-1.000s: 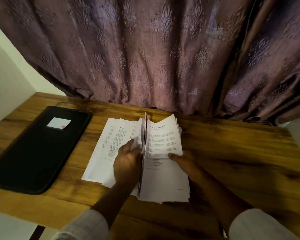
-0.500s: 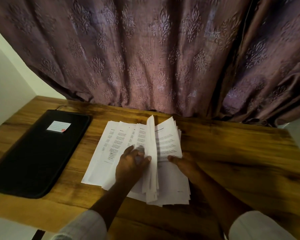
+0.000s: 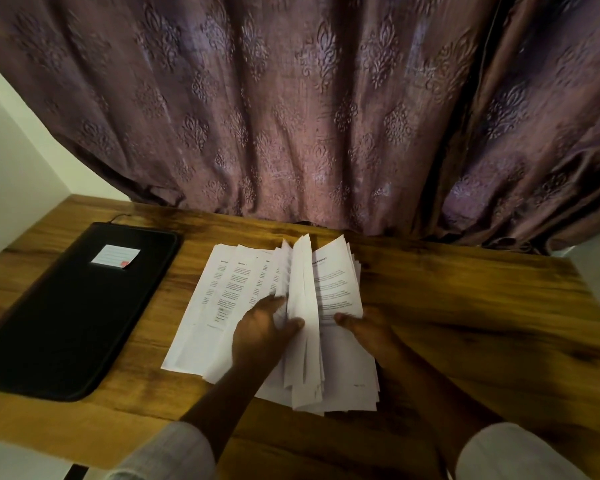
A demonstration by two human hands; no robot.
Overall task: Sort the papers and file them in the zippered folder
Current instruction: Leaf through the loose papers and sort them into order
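Note:
A stack of printed white papers (image 3: 340, 292) lies in the middle of the wooden table (image 3: 465, 306). Some sheets (image 3: 222, 292) are fanned out flat to the left. My left hand (image 3: 260, 330) grips a bundle of raised sheets (image 3: 303, 306), thumb on their right face, holding them on edge above the pile. My right hand (image 3: 364, 327) holds the right part of the stack, thumb lying on the top printed page. The black zippered folder (image 3: 66, 313) lies closed and flat at the left, with a small white label (image 3: 115, 256) on its cover.
A purple patterned curtain (image 3: 291, 116) hangs along the table's far edge. A white wall (image 3: 11, 161) stands at the left. Bare wood shows to the right of the papers and along the near edge.
The raised bundle in my left hand has swung leftward and grown thicker as more sheets are leafed over. My right hand has stayed on the stack.

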